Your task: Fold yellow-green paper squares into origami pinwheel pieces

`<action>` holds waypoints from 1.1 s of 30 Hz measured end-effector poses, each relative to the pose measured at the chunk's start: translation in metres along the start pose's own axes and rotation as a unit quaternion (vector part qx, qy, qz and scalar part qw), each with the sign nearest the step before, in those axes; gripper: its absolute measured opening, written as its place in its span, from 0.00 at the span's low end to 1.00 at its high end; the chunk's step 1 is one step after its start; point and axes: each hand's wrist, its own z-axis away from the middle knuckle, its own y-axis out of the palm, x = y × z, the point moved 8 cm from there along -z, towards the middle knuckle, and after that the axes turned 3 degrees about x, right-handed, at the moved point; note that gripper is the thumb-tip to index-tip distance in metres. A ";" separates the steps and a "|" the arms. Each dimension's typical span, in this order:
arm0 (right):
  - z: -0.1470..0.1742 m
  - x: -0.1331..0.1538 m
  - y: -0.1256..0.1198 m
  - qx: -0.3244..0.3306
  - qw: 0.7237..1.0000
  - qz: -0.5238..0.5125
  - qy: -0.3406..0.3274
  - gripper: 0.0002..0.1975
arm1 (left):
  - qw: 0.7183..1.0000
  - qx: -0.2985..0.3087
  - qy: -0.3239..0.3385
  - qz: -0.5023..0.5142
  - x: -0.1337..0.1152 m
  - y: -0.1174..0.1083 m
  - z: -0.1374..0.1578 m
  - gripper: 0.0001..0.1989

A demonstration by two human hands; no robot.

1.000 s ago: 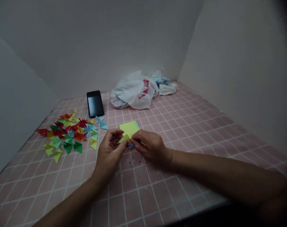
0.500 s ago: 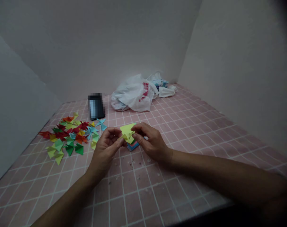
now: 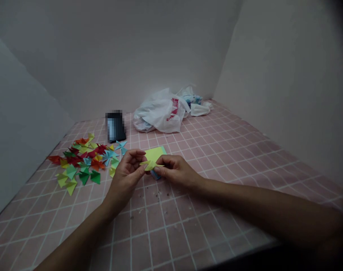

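A small yellow origami crane [image 3: 151, 165] is held between my two hands, its pointed ends spread to left and right. My left hand [image 3: 129, 168] pinches its left side between thumb and fingers. On the other side, my right hand [image 3: 174, 169] grips the crane with thumb and forefinger. Just beneath and behind it lies a stack of square origami paper [image 3: 156, 152], yellow on top with other colours at its edges. The hands partly cover this stack.
Many folded paper cranes [image 3: 83, 158] in red, orange, yellow, green and blue lie spread at the left. Behind them stands a dark device with a pixelated screen [image 3: 115, 127]. White plastic bags [image 3: 160, 111] rest by the back wall. Pink tiles [image 3: 149, 233] cover the surface.
The yellow crane has turned and dropped slightly, so its points now stretch out sideways. My right hand has shifted a little downward and left. More of the paper stack's yellow top shows.
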 end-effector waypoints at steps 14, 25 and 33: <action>0.002 0.005 0.000 -0.013 1.000 0.010 -0.022 0.10 | 1.000 -0.007 -0.023 -0.005 0.003 0.003 0.004 0.16; 0.005 0.003 0.003 -0.012 1.000 0.008 -0.027 0.11 | 0.999 -0.028 -0.032 -0.026 0.002 0.005 0.006 0.16; 0.006 -0.005 0.000 -0.033 0.999 0.025 -0.001 0.11 | 0.994 0.005 -0.105 -0.012 0.015 0.011 0.007 0.13</action>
